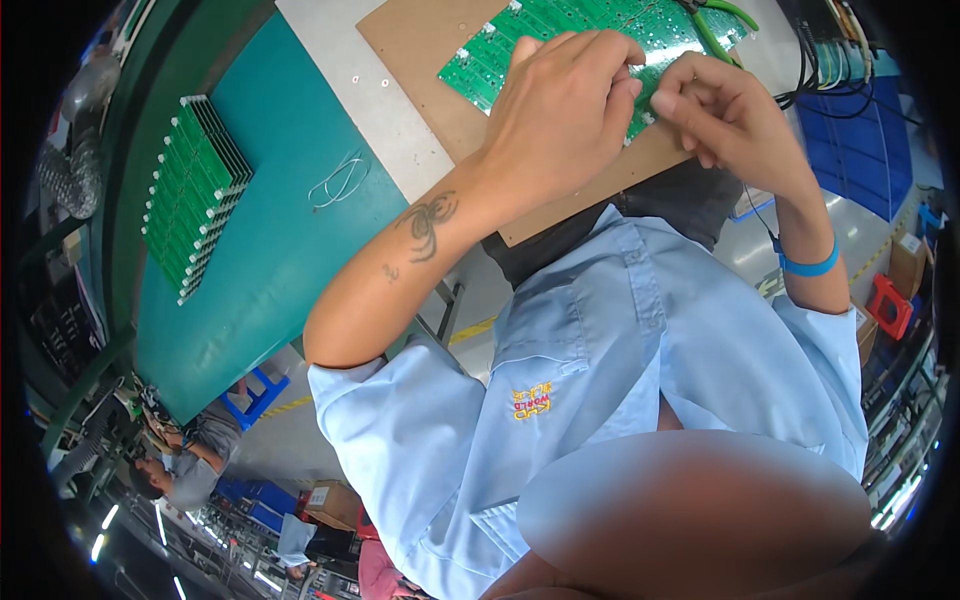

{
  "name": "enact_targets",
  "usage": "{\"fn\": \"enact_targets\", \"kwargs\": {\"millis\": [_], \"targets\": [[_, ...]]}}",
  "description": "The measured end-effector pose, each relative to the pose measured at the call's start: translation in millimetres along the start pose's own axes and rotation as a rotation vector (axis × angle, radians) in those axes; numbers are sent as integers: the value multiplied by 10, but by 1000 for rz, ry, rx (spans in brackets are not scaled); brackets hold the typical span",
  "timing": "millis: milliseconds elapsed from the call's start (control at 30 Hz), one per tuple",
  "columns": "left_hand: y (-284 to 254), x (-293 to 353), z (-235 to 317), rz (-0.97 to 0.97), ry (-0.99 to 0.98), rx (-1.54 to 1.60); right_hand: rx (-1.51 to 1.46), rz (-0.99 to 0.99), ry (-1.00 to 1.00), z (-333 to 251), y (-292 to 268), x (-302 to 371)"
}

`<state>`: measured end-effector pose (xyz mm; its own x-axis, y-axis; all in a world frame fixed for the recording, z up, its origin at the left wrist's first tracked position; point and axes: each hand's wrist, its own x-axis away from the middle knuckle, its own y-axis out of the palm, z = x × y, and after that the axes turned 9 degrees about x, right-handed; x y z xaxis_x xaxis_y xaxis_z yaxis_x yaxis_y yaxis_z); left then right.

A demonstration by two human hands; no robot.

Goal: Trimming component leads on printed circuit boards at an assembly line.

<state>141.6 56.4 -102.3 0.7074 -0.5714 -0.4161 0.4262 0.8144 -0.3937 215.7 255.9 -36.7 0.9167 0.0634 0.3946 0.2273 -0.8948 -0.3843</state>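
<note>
A green circuit board panel (478, 62) with small white connectors along its edge lies on a brown board (410, 50). My left hand (565, 115) is over the panel, its fingers curled and thumb and forefinger drawn together. Whatever those fingertips may hold is too small to make out. Close by on the right, my right hand (735, 125) is closed in a pinch at the panel's near edge, and anything inside it is hidden. Beyond the hands, pliers with green handles (712, 38) rest on the panel. A blue band (812, 266) circles my right wrist.
Stacked green circuit boards (190, 195) stand on the teal table (270, 130) at left. A thin white wire loop (340, 183) lies nearer the hands. Black cables (830, 85) run at the far right. A blue stool (255, 398) and another person (195, 465) appear lower left.
</note>
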Motion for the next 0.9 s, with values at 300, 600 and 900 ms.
{"fn": "enact_targets", "kwargs": {"millis": [300, 600, 900], "targets": [[-106, -61, 21, -148, -60, 121, 94, -93, 16, -141, 35, -122], [-143, -50, 66, -96, 15, 105, 81, -177, 0, -89, -33, -243], [-159, -62, 101, -128, -18, 55, 144, -185, 30, -149, -58, -234]]}}
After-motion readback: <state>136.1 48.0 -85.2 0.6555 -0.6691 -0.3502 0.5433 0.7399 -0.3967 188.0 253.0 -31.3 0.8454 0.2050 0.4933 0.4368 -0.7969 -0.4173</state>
